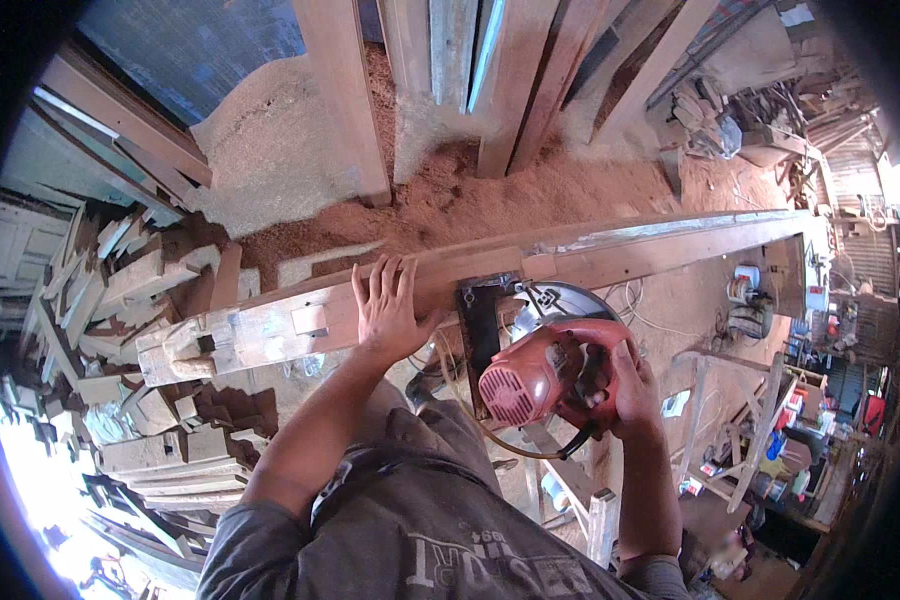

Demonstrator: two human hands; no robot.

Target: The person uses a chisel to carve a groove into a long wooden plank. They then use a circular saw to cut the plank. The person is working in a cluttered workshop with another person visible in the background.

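One red saw (530,385) at the near edge of one long wooden beam (670,255)

The saw overlaps the beam's near edge in the view, around the beam's middle, with its dark plate (477,350) to the left; whether the blade meets wood cannot be made out. The right hand (635,395) has its fingers closed round the saw's handle. The left hand (388,315) lies on top of the beam, left of the saw, fingers spread and gripping nothing. A yellow cord (530,456) bends below the saw, partly lost behind it.

Farther right are a bucket (745,285) and a paler bucket (817,298); their contents are too small to tell. A blue-and-white container (556,492) beside a wooden stand (602,525) is half hidden. Past the beam, planks (340,100) rise from sawdust (440,195) and are cut off at the top. Glare washes out the lower left, past scrap wood (185,450).
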